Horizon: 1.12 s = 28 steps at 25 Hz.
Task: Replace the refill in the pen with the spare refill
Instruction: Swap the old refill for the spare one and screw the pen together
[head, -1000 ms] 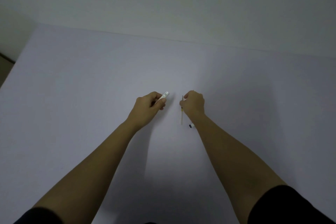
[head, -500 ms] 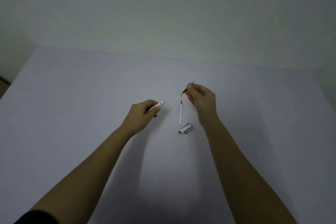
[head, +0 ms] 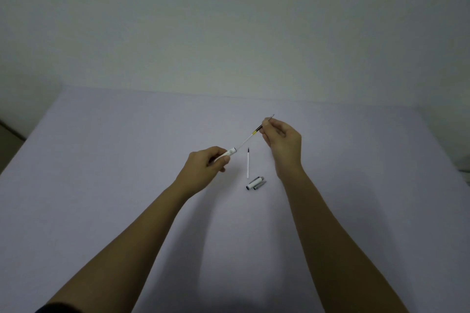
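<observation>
I see the left hand [head: 207,169] closed around the white pen barrel [head: 227,154] at frame centre, and the right hand [head: 282,141] pinching a refill [head: 250,136] whose lower end meets the barrel's mouth — a second refill [head: 248,163] and pen cap [head: 255,183] lie just below on the table [head: 101,160].

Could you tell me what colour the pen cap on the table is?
White, with a grey clip, in the head view: pen cap.
</observation>
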Each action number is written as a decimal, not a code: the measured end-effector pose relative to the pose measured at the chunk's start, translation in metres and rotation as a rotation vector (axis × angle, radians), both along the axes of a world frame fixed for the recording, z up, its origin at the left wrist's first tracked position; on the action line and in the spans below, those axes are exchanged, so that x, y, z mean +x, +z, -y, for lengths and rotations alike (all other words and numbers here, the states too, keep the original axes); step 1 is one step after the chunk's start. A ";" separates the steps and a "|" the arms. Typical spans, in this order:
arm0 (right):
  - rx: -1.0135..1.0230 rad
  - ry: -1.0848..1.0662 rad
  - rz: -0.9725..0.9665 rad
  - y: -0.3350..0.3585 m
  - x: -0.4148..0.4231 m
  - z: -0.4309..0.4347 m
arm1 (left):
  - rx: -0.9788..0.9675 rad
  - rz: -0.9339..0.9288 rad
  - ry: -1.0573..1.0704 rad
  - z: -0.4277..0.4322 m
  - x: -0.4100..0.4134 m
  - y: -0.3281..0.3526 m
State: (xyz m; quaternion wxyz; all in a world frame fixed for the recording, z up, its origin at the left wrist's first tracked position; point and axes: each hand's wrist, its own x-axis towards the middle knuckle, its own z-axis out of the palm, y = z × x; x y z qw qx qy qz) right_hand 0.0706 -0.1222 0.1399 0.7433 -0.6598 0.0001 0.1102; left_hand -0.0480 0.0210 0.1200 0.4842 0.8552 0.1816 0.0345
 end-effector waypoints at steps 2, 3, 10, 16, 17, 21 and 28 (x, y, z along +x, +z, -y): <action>0.007 -0.011 0.011 0.003 -0.003 0.001 | -0.011 0.017 0.004 0.002 -0.002 0.004; 0.010 -0.015 0.022 0.004 -0.004 0.001 | -0.020 0.023 0.005 0.003 -0.003 0.005; 0.027 0.019 0.017 0.002 -0.011 0.003 | -0.051 0.069 0.024 0.008 -0.001 0.016; -0.029 0.182 -0.046 -0.003 -0.024 0.000 | -0.008 0.109 0.031 0.011 0.008 0.022; -0.030 0.186 -0.055 -0.005 -0.024 0.000 | -0.004 0.107 0.032 0.012 0.009 0.021; -0.065 0.297 -0.075 -0.010 -0.021 0.005 | -0.024 0.099 0.038 0.011 0.012 0.017; -0.500 -0.008 -0.108 -0.075 -0.003 0.036 | -0.086 0.092 0.064 0.004 0.019 0.016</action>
